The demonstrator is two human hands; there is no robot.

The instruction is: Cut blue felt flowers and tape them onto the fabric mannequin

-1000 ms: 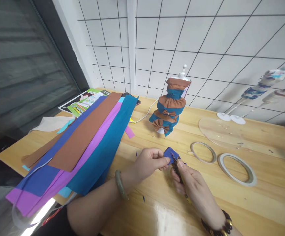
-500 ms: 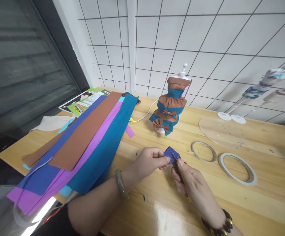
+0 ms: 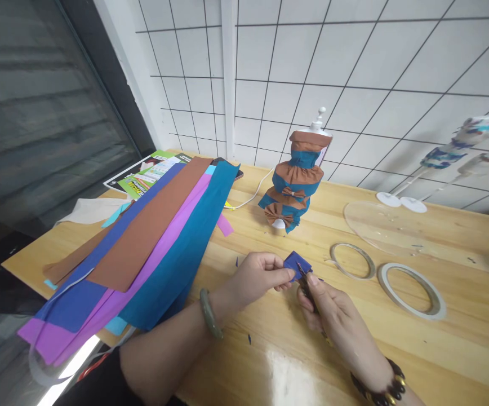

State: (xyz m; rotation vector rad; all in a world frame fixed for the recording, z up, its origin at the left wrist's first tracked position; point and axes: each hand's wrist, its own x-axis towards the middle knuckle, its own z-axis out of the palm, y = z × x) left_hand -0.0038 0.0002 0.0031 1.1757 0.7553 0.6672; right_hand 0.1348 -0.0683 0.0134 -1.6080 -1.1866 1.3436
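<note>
My left hand pinches a small folded piece of dark blue paper or fabric by its lower left edge. In my right hand is a pair of dark scissors, mostly covered by the fingers. Its blade tips lie against the right side of the blue piece. Beyond both hands stands a small dress form, dressed in brown and teal ruffles with brown bows. Small blue scraps lie on the wooden table near my left wrist.
Long blue, brown, purple and teal sheets cover the table's left side, over green printed packaging. Two tape rolls lie to the right, near a clear round disc. Two white-based stands are at the back right.
The whole view has shifted slightly, so everything sits a little further right. Both hands keep their hold on the blue piece and the scissors, with little visible movement.
</note>
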